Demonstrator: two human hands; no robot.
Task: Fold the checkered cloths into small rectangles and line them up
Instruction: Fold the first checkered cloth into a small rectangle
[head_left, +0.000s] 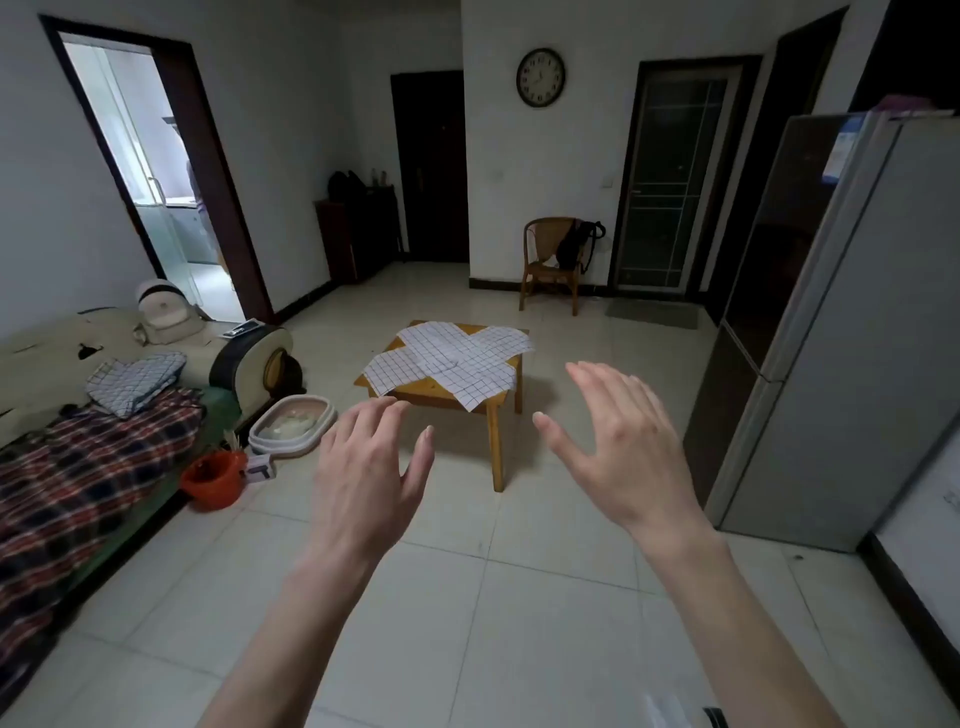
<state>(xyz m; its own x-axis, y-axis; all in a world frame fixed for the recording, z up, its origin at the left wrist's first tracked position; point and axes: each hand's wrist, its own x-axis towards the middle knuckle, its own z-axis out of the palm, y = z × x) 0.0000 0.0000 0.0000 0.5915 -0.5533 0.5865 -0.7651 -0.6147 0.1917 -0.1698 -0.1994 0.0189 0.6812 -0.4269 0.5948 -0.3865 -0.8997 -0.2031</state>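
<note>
Two white checkered cloths (451, 364) lie unfolded and crossed over each other on a small wooden table (493, 421) in the middle of the room. My left hand (366, 467) and my right hand (621, 447) are raised in front of me with fingers spread, holding nothing. Both hands are well short of the table, one on each side of its near corner in the picture. More checkered cloths (136, 382) lie in a loose heap on the sofa at the left.
A sofa (78, 441) with a plaid blanket runs along the left. An orange bucket (214, 478) and a pink basin (292, 423) stand on the floor beside it. A grey fridge (841, 322) stands at the right. A wooden chair (550, 262) is at the far wall.
</note>
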